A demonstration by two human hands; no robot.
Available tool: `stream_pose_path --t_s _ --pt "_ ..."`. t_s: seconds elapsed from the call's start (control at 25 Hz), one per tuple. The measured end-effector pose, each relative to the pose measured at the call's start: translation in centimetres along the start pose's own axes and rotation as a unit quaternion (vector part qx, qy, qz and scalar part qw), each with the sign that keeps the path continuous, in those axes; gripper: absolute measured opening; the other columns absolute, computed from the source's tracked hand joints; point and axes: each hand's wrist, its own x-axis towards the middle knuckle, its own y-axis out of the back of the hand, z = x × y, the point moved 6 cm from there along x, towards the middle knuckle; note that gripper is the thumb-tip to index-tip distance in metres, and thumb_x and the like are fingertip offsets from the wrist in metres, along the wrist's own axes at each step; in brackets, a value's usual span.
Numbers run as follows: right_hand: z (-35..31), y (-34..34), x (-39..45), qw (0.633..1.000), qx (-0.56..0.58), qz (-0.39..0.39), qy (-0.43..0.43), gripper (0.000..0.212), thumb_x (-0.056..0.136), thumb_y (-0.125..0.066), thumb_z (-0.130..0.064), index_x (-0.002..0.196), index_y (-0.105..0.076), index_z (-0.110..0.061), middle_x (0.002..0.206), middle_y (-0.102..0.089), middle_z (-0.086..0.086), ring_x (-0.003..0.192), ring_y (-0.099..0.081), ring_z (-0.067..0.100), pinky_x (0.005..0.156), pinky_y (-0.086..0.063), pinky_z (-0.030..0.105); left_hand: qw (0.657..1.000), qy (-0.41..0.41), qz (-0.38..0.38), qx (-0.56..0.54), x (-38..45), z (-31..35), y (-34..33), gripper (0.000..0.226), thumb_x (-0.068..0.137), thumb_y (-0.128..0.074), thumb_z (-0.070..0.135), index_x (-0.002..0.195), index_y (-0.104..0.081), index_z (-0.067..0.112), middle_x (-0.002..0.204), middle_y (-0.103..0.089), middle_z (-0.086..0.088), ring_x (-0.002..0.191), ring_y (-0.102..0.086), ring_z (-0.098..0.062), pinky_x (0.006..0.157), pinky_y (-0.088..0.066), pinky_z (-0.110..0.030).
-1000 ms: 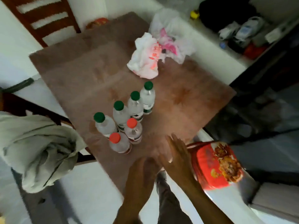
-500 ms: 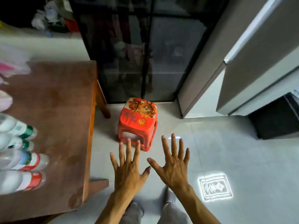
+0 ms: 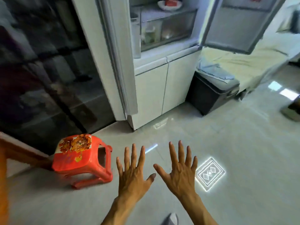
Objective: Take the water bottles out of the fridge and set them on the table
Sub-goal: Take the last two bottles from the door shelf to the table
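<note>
My left hand (image 3: 132,172) and my right hand (image 3: 181,171) are stretched out in front of me over the floor, palms down, fingers spread, holding nothing. The white fridge (image 3: 151,88) stands ahead with both upper doors swung open; its right door (image 3: 233,26) hangs out to the right. Inside I see clear drawers (image 3: 167,28) and a plate (image 3: 169,4) on a shelf. No water bottles show in this view. Only a corner of the wooden table (image 3: 4,153) shows at the far left edge.
A red plastic stool (image 3: 81,159) stands on the floor just left of my left hand. A dark bin (image 3: 209,95) with a blue cloth on it sits right of the fridge. A dark glass door (image 3: 40,70) fills the left. A pale couch (image 3: 253,62) lies at the right.
The view has swung right from the table with the bottles on it to the open fridge. Both hands stay open and empty in front of me.
</note>
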Motion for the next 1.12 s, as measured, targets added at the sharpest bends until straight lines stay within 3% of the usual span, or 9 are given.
stream_pose_path --t_s 0.16,0.36,0.52,0.68,0.96,1.12 --pt "8.2 6.3 3.8 0.996 0.019 0.066 -0.048 0.095 0.077 -0.026 -0.089 0.154 -0.019 -0.034 0.164 -0.013 0.004 0.15 -0.01 0.034 0.116 -0.011 0.063 0.996 -0.083 0.014 -0.005 5.4 11.1 1.8 0.102 0.077 -0.039 0.077 0.145 0.026 0.036 0.157 0.03 -0.002 0.143 0.029 -0.024 0.114 0.009 -0.061" --pt "16.1 16.0 9.5 0.976 0.06 0.186 -0.091 0.095 0.077 -0.024 -0.088 0.154 -0.014 -0.034 0.164 -0.015 0.006 0.15 -0.012 0.036 0.116 -0.013 0.063 0.986 -0.144 0.074 -0.025 13.6 23.3 5.4 0.098 0.075 -0.025 0.084 0.147 0.02 0.036 0.158 0.026 -0.002 0.145 0.023 -0.025 0.113 0.015 -0.055" --pt "20.5 21.8 15.2 0.96 0.068 0.253 -0.098 0.094 0.078 -0.025 -0.088 0.155 -0.006 -0.036 0.165 -0.007 0.002 0.152 -0.003 0.029 0.119 -0.003 0.056 0.975 -0.177 0.115 -0.065 20.7 30.9 7.4 0.096 0.075 -0.026 0.082 0.147 0.02 0.037 0.159 0.021 -0.001 0.146 0.018 -0.025 0.112 0.011 -0.053" --pt "24.4 24.7 23.2 0.954 0.062 0.273 -0.106 0.096 0.078 -0.027 -0.088 0.155 -0.002 -0.037 0.166 0.006 -0.005 0.152 0.007 0.022 0.118 0.003 0.049 0.961 -0.195 0.153 -0.12 29.0 36.6 8.8 0.099 0.075 -0.033 0.077 0.149 0.017 0.035 0.16 0.02 -0.003 0.147 0.016 -0.026 0.114 0.006 -0.052" --pt "29.3 27.0 41.0 0.947 0.071 0.278 -0.147 0.096 0.075 -0.026 -0.09 0.153 0.006 -0.043 0.162 0.018 -0.015 0.15 0.015 0.015 0.118 0.0 0.048 0.949 -0.202 0.179 -0.165 47.2 43.7 11.1 0.096 0.075 -0.034 0.073 0.15 0.012 0.034 0.161 0.011 -0.003 0.148 0.008 -0.027 0.114 -0.005 -0.055" --pt "33.6 28.8 48.7 0.94 0.073 0.292 -0.161 0.096 0.073 -0.026 -0.091 0.151 0.009 -0.047 0.16 0.021 -0.02 0.149 0.016 0.012 0.117 -0.003 0.045 0.944 -0.217 0.167 -0.185 56.1 49.4 11.9 0.097 0.075 -0.034 0.073 0.149 0.014 0.035 0.16 0.02 0.004 0.148 0.011 -0.022 0.116 -0.005 -0.053"
